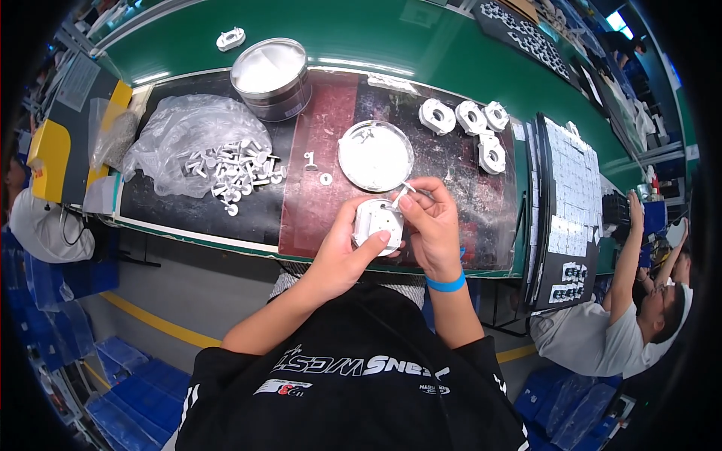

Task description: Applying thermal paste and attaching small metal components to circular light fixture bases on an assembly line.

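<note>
My left hand is closed round a white plastic housing, its thumb lying across the flat face with small holes. In the thumb and fingers of my right hand is a small white plastic pin, held at the housing's upper right edge. Whether the pin touches the housing I cannot tell. Just beyond my hands lies a shallow round metal lid with white stuff and a few small white pieces in it. One loose pin and a small white ring rest to its left.
Left on the bench, a pile of white pins spills from a clear plastic bag. A metal tin stands behind. Several white housings sit at the back right, near a stack of black trays. A co-worker sits right.
</note>
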Available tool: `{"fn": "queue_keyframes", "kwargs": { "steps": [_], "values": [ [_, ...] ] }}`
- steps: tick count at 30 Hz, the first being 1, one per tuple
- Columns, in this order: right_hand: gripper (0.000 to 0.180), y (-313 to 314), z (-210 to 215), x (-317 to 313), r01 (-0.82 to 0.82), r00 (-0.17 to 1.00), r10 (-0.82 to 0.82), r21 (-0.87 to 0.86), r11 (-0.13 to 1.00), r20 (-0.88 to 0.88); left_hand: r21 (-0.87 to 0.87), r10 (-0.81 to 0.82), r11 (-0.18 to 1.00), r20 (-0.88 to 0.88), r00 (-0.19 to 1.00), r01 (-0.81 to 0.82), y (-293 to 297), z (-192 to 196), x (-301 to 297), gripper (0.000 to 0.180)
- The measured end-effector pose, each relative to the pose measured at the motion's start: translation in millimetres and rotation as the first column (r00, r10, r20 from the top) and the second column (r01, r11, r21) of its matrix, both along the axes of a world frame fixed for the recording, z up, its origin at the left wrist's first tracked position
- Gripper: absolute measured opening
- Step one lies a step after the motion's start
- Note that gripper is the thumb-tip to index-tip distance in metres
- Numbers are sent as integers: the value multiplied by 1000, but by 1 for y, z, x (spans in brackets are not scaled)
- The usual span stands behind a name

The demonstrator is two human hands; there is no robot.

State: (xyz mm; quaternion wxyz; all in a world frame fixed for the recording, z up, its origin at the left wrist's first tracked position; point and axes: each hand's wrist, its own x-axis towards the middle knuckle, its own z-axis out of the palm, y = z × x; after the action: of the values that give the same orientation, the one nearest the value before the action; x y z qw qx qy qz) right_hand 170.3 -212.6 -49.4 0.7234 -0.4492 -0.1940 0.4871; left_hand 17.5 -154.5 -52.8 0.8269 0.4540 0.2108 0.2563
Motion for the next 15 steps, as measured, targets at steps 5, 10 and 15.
{"fn": "queue_keyframes", "kwargs": {
  "steps": [5, 10, 15],
  "values": [
    [26, 1, -3, 1, 3, 998, -2, 18, 1000, -69, -7, -2, 1000, 20, 1000, 2, 1, -3, 1, 45],
    [26, 2, -2, -1, 5, 998, -5, 6, 1000, -61, -12, -3, 1000, 30, 1000, 3, 1, -2, 1, 44],
    [27, 2, -4, 0, 5, 998, -5, 3, 1000, -57, -21, 8, 1000, 33, 999, -7, 2, -1, 1, 44]
  ]
}}
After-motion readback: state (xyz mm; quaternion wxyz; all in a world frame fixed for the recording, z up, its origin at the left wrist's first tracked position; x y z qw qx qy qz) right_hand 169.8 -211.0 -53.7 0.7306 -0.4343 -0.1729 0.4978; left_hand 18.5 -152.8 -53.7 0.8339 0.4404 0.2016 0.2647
